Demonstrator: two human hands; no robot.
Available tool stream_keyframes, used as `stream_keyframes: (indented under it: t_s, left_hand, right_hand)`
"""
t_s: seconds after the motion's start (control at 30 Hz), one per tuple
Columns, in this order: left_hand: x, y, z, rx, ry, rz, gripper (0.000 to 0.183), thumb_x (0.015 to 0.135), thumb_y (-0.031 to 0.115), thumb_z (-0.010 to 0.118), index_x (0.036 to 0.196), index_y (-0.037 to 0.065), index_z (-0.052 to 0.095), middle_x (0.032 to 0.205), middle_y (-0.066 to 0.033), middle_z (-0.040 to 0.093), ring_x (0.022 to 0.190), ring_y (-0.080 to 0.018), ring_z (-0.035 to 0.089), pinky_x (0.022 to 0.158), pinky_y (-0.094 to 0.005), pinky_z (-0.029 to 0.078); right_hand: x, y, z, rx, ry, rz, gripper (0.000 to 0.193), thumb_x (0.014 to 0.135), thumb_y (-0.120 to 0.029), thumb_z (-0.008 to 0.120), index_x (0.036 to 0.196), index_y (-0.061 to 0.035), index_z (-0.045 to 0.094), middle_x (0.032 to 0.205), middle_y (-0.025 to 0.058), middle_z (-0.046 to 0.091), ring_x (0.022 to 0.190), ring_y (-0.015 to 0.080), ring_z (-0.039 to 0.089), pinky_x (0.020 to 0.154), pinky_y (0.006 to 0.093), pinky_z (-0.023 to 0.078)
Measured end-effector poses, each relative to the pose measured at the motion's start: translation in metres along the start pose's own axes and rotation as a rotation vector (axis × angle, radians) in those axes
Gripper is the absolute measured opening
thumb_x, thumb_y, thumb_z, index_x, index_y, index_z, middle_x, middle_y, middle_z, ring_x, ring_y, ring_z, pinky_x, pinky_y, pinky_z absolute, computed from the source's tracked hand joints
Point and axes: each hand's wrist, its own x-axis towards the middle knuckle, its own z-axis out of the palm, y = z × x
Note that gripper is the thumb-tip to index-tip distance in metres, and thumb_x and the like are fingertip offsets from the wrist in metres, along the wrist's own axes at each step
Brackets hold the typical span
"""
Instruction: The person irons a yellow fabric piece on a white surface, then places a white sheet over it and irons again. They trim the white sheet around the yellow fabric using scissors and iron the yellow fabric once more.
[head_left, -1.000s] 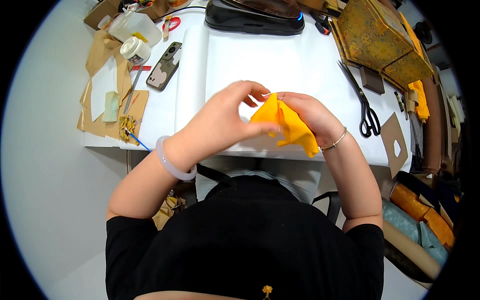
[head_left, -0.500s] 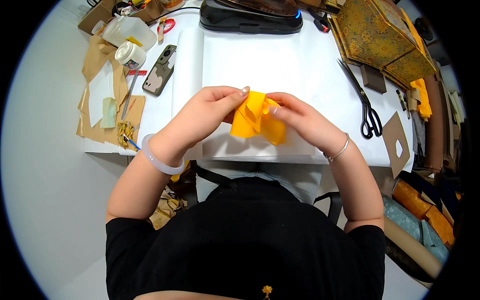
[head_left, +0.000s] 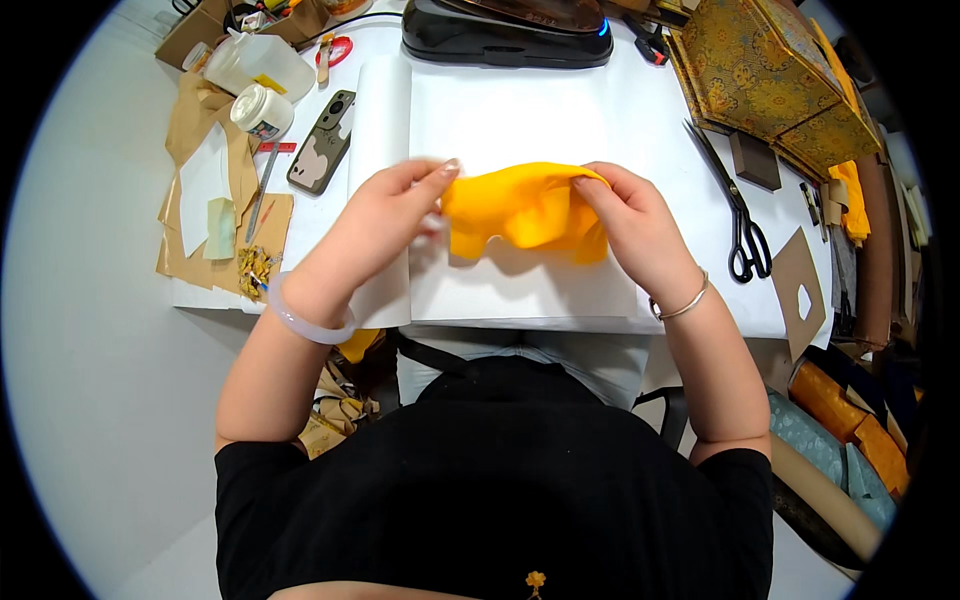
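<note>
A bright yellow piece of cloth (head_left: pixel 530 205) is stretched between my two hands, above white paper (head_left: pixel 500 110) on the table. My left hand (head_left: pixel 412 205) pinches its left end between thumb and fingers; the other fingers are smeared by motion. At the right end, my right hand (head_left: pixel 632 205) grips the upper corner, thumb on top. The cloth's lower edge hangs loose and wavy, with a notch-like gap near its left part.
A paper roll (head_left: pixel 380 190) and a phone (head_left: pixel 321 142) lie left, beside a white jar (head_left: pixel 262 112). Black scissors (head_left: pixel 740 215) and patterned boxes (head_left: pixel 770 80) are on the right. A black machine (head_left: pixel 505 40) stands at the back.
My hands have moved apart, the right one outward and the left one slightly left. The bunched yellow cloth has been spread out between them.
</note>
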Motion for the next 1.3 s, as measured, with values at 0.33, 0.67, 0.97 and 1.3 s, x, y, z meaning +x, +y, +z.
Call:
stream_keyframes:
  t_s: [0.33,0.67,0.97,1.3]
  left_hand:
    - [0.01,0.045,0.03,0.4,-0.125,0.842,0.034,0.098,0.011,0.078,0.131,0.002,0.072,0.117,-0.0076,0.076,0.104,-0.0157,0.071,0.097,-0.0306,0.056]
    - [0.026,0.059,-0.004,0.48,-0.102,0.55,0.03,0.103,0.001,0.057,0.129,0.0,0.073,0.108,-0.0073,0.076,0.096,-0.0136,0.071,0.091,-0.0283,0.057]
    - [0.045,0.081,-0.035,0.616,0.318,0.867,0.019,0.108,0.003,0.061,0.123,0.0,0.073,0.111,-0.0091,0.079,0.105,-0.0178,0.075,0.094,-0.0291,0.057]
    - [0.02,-0.012,0.001,0.698,0.225,0.741,0.024,0.094,-0.006,0.07,0.115,0.001,0.079,0.112,-0.013,0.071,0.099,-0.0292,0.072,0.087,-0.0348,0.058]
  right_hand:
    - [0.007,-0.057,-0.008,-0.419,-0.073,-0.311,0.025,0.104,-0.022,0.068,0.116,-0.0005,0.073,0.089,0.0127,0.076,0.078,0.0212,0.071,0.075,0.0326,0.057]
    - [0.022,-0.061,-0.035,-0.893,0.077,-0.312,0.02,0.101,-0.01,0.06,0.121,-0.0049,0.062,0.099,0.0222,0.078,0.089,0.0374,0.077,0.082,0.0433,0.061]
    - [0.073,-0.066,-0.079,-0.939,0.4,-0.766,0.017,0.107,-0.017,0.064,0.116,-0.0055,0.073,0.101,0.0154,0.079,0.092,0.0361,0.075,0.08,0.0419,0.06]
    - [0.021,0.008,-0.062,-1.094,0.25,-0.798,0.013,0.093,-0.004,0.073,0.104,-0.011,0.075,0.098,0.0046,0.078,0.096,0.0209,0.075,0.115,0.0493,0.049]
